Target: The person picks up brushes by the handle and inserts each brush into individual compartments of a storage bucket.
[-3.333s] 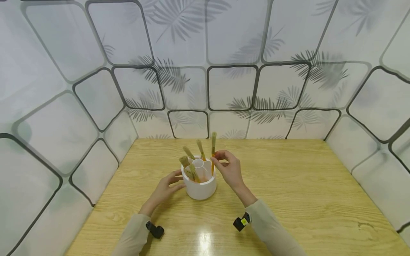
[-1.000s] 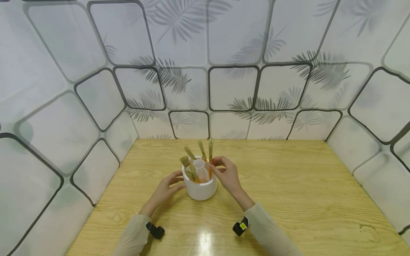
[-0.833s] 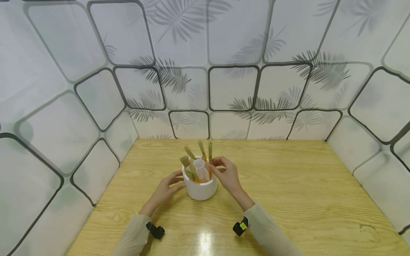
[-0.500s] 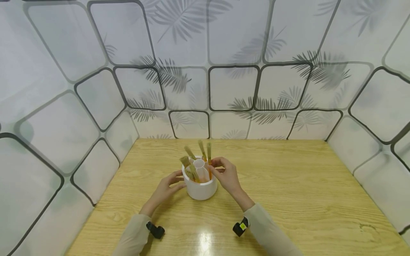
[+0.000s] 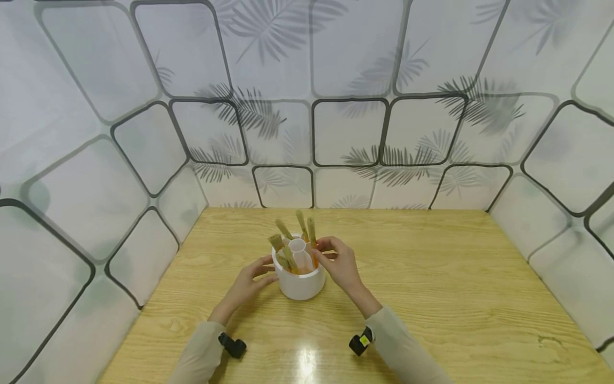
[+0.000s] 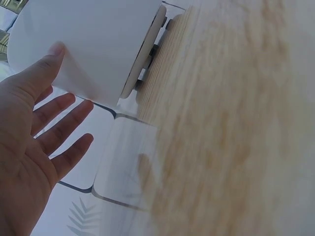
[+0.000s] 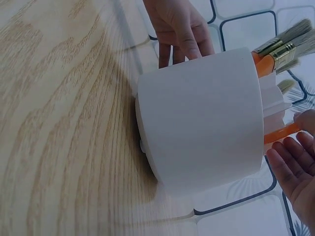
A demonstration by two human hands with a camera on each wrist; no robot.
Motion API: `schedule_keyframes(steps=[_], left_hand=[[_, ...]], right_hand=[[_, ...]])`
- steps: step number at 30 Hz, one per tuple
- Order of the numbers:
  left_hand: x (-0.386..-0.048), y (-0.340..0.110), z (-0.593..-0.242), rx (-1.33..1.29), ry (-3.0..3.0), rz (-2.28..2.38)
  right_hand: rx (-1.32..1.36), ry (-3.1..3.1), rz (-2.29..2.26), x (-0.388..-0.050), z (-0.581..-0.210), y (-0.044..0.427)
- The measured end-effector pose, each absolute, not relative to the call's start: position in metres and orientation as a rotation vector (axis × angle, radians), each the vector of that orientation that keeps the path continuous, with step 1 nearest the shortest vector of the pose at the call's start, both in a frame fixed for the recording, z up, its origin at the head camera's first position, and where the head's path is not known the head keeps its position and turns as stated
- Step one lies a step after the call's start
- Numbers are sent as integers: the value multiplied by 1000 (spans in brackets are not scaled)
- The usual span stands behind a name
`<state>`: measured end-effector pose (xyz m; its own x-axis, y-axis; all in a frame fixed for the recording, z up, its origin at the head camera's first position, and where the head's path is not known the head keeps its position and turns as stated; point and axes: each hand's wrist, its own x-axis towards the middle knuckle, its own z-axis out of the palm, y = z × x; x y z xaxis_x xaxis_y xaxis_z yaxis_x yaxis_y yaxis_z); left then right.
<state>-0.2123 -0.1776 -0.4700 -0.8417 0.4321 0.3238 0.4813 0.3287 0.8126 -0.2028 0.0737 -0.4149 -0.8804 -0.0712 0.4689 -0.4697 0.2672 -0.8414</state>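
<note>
A white round brush holder [image 5: 301, 288] with an inner divider stands on the wooden table. My left hand [image 5: 249, 280] rests against its left side, thumb and fairly straight fingertips on the outer wall, as the left wrist view of this hand [image 6: 37, 130] confirms. On the right side, my right hand [image 5: 338, 261] pinches the orange handle [image 7: 280, 133] of a paintbrush [image 5: 311, 228]. That brush stands in the right part of the holder, bristles up, leaning a little left. Its lower end is hidden by the wall. Several other paintbrushes [image 5: 276, 242] stand bristles up around the divider.
The wood-grain table [image 5: 455, 288] extends to both sides of the holder. Patterned panels [image 5: 348, 133] close off the back and both sides. A small black wrist camera [image 5: 233, 345] sits on the left sleeve, another [image 5: 361, 341] on the right.
Over the last seconds my right hand has lowered the paintbrush into the holder. Most recently its bristle end has tipped slightly left and sunk a little. My left hand has stayed in place.
</note>
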Motion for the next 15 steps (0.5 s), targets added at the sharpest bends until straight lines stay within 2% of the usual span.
schedule_keyframes(steps=[15], left_hand=[[-214, -178, -474, -880, -2526, -1556]], right_hand=[[448, -2176, 1634, -203, -416, 81]])
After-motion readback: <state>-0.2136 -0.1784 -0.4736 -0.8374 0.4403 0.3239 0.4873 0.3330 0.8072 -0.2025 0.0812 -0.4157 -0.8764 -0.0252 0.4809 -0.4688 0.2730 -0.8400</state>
